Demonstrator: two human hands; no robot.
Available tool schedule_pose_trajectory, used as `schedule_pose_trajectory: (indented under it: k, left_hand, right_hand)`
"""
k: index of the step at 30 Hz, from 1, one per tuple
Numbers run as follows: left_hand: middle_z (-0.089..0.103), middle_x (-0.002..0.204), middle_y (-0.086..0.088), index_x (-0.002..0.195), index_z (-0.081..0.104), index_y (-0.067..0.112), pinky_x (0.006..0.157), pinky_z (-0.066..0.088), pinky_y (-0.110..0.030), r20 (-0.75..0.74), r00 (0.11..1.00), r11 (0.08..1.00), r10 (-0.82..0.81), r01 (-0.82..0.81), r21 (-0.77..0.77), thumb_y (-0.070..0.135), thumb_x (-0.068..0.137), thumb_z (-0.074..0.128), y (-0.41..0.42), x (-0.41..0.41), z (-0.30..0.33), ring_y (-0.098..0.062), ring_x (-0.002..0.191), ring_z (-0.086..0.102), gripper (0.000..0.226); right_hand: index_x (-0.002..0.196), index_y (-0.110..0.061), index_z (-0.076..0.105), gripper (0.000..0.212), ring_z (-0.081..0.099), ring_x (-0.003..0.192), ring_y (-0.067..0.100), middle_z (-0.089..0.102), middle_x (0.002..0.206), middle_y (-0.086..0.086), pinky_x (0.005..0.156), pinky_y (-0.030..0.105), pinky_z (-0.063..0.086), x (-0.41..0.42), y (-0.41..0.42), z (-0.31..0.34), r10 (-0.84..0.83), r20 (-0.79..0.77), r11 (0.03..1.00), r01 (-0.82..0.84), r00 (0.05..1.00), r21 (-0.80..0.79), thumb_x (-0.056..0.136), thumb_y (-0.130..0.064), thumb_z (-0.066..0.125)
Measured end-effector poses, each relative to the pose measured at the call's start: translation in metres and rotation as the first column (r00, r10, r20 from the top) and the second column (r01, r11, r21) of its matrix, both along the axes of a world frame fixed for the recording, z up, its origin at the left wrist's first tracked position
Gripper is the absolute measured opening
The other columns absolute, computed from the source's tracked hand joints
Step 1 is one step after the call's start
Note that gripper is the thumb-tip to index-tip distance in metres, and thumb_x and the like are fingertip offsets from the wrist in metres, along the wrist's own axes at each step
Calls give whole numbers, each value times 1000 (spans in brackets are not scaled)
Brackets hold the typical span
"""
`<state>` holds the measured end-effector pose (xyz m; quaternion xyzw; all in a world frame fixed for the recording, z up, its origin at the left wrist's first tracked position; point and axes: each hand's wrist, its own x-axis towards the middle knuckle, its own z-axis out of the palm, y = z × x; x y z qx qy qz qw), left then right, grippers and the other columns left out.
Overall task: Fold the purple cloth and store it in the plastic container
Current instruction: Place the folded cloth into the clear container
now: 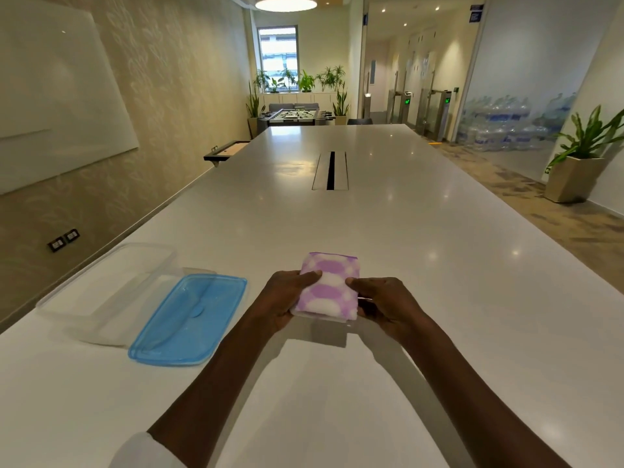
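Centrally, folded purple-and-white patterned cloth [329,287], above white tabletop [422,265]: left hand [287,298] and right hand [385,304], each grip closed on one side. Clear rectangular plastic container [101,292] and blue translucent lid [189,320] lie left.

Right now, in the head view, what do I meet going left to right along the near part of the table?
Clear plastic container → blue lid → left hand → purple cloth, gripped on both sides → right hand.
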<state>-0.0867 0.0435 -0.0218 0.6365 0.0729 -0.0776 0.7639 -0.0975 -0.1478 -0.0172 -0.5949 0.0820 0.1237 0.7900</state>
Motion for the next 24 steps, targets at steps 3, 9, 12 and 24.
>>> schedule_pose_trajectory:
  k: [3, 9, 12, 24]
  left_hand:
    - [73, 101, -22, 102, 70, -4, 80, 59, -39, 13, 999, 997, 41, -42, 57, 16, 81, 73, 24, 2, 10, -32, 87, 71, 29]
    - [72, 101, -26, 100, 71, -6, 89, 55, -52, 43, 993, 987, 112, -116, 110, 23, 71, 79, 89, -3, 31, -39, 94, 70, 42]
    - [71, 103, -27, 100, 70, -7, 89, 55, -53, 61, 984, 974, 169, -177, 142, 21, 75, 77, 125, -4, 39, -39, 95, 69, 37]
    - [65, 74, -14, 83, 68, -8, 62, 45, -30, 230, 928, 789, 294, -372, 489, 13, 89, 55, 283, -4, 70, -19, 68, 56, 25]
  right_hand:
    - [98, 13, 67, 21, 73, 77, 31, 73, 95, 25, 62, 33, 59, 0, 23, 10, 27, 7, 998, -27, 1000, 48, 83, -1, 70]
    - [99, 16, 66, 19, 73, 83, 32, 73, 96, 26, 68, 35, 61, 2, 83, 27, 107, 51, 989, -112, 993, 98, 85, 2, 65]
    - [100, 16, 65, 20, 72, 87, 34, 72, 98, 28, 79, 40, 61, 5, 121, 34, 142, 65, 984, -148, 988, 103, 86, 3, 65]
    - [96, 20, 63, 25, 72, 83, 38, 70, 90, 31, 82, 44, 60, 14, 274, 56, 137, 122, 986, -147, 983, 78, 79, 3, 72]
